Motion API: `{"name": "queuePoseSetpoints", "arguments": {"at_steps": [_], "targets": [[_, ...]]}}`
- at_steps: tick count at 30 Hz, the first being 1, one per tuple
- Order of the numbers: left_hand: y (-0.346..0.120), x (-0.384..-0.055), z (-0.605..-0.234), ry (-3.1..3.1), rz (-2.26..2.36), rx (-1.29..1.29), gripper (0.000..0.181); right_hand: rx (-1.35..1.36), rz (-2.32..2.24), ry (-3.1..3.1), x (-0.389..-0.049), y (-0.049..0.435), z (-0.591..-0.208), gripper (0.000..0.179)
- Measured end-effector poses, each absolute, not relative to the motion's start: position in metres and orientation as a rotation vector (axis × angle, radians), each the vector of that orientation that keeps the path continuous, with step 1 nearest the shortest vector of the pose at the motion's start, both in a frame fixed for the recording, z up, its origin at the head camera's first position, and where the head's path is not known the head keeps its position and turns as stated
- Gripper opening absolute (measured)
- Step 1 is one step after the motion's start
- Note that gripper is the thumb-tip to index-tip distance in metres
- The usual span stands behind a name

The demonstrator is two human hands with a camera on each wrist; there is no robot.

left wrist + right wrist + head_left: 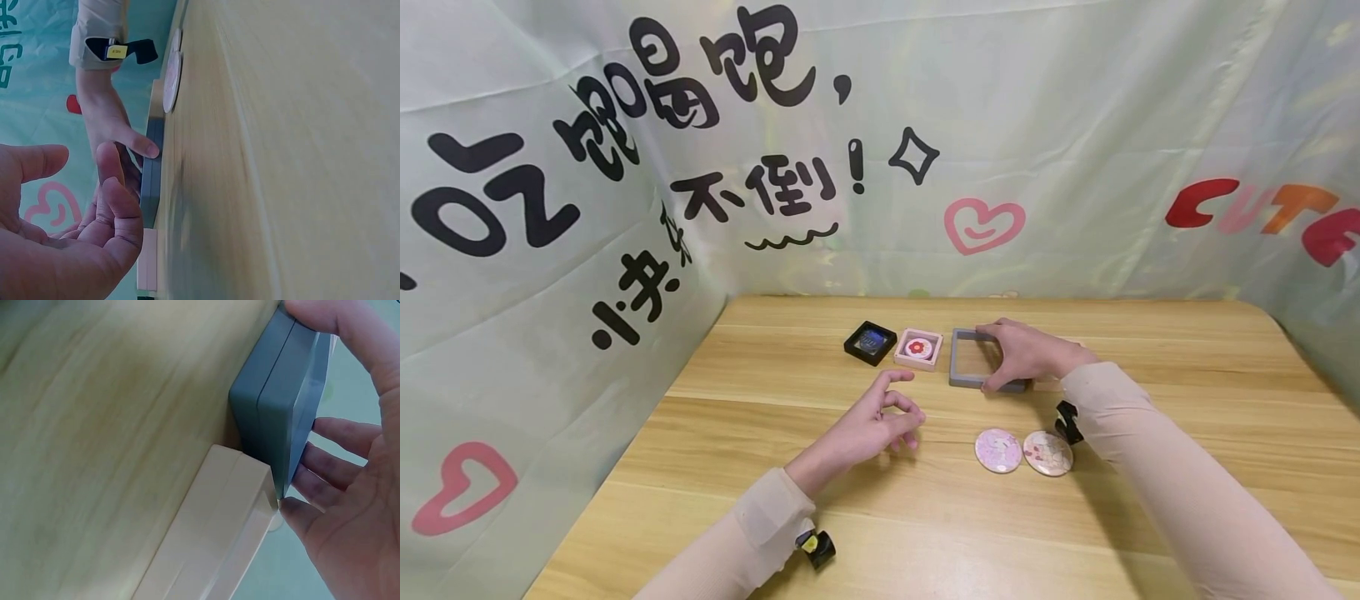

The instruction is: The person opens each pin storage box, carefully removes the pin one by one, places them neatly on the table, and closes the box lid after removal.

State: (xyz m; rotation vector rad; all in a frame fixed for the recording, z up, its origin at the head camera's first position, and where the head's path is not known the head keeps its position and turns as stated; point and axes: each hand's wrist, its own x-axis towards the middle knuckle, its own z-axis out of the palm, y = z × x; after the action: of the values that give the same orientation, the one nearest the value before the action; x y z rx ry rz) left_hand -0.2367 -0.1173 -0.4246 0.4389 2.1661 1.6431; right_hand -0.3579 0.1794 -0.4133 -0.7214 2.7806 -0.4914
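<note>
My right hand (1033, 350) grips a blue-grey square frame (275, 394) across its width. The thumb lies on the near edge and the fingers on the far edge. In the head view, the inside of the frame shows the wood beneath it. Beside it to the left sits a small pink box frame (917, 363) holding a round badge (918, 348) with a red flower. My left hand (876, 421) hovers in front of these, fingers loosely bent, holding nothing. Two round discs, one pink (998, 450) and one cream (1048, 453), lie side by side nearer me.
A black square frame (870, 342) with a blue picture stands left of the pink one. A beige block-like frame (206, 519) sits right by the blue-grey frame's corner, mostly hidden by my right hand in the head view. Printed cloth (1060, 108) hangs around the wooden table (880, 525).
</note>
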Motion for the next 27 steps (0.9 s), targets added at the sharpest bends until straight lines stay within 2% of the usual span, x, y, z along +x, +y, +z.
{"name": "queuePoseSetpoints", "arguments": {"at_steps": [27], "targets": [[-0.123, -0.237, -0.428, 2.151, 1.646, 0.440, 0.066, -0.720, -0.559, 2.702, -0.358, 0.192, -0.405, 0.113]]}}
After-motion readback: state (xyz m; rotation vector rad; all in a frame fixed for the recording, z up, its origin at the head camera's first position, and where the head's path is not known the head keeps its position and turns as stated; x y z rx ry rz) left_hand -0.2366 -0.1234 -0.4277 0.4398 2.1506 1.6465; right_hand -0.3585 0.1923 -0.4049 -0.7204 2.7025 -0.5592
